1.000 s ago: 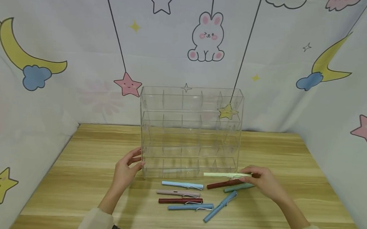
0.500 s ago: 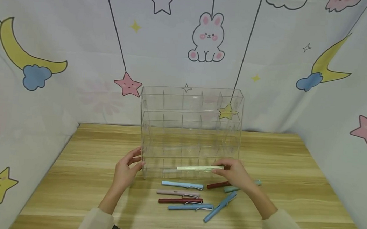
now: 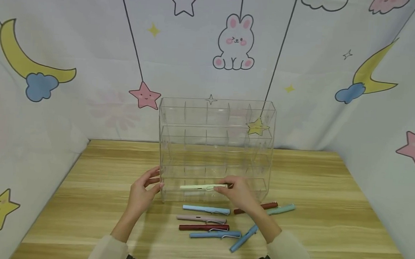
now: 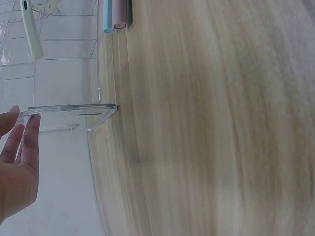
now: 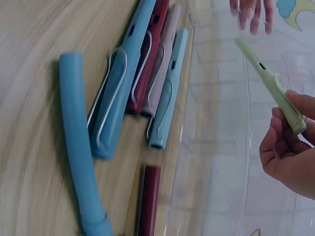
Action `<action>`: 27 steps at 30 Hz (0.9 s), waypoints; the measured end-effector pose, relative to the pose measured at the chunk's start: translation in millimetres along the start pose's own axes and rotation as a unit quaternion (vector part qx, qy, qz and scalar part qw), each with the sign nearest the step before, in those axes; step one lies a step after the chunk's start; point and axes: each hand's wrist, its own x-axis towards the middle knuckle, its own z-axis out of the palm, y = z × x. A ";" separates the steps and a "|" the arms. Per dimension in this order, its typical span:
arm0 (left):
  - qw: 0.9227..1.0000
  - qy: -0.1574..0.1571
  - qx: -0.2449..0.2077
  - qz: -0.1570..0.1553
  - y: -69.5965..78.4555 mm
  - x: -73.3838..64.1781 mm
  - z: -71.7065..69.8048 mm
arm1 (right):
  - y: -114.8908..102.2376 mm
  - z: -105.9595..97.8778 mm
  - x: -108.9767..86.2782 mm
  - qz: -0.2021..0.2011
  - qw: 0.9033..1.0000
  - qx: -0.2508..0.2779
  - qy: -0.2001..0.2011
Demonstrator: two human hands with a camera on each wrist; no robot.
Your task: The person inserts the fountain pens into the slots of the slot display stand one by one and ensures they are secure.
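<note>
A clear acrylic pen rack (image 3: 216, 146) with tiered compartments stands upright on the table. My left hand (image 3: 143, 189) holds its left side wall, thumb in front and fingers behind; in the left wrist view the fingers (image 4: 30, 142) touch the panel's edge. My right hand (image 3: 237, 192) pinches a pale green pen (image 3: 200, 187) by its cap end. That pen lies nearly level before the rack's lowest tier, its other end pointing left. In the right wrist view the thumb (image 5: 301, 103) presses on the cap near the clip. Whether the pen touches the rack, I cannot tell.
In front of the rack lie a light blue pen (image 3: 206, 209), a pinkish pen (image 3: 201, 219), a dark red pen (image 3: 203, 227) and a blue pen (image 3: 215, 234). Right of them are another blue pen (image 3: 243, 239), another dark red pen (image 3: 268, 205) and a teal pen (image 3: 282, 209).
My right hand has carried the pale green pen leftward from the rack's right end to its lower middle, and slightly up. The left hand has stayed on the rack's side.
</note>
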 end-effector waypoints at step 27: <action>1.000 0.004 0.016 -0.001 -2.8 0.1 0.4 | -26.2 69.9 15.1 -0.039 0.997 -0.020 0.062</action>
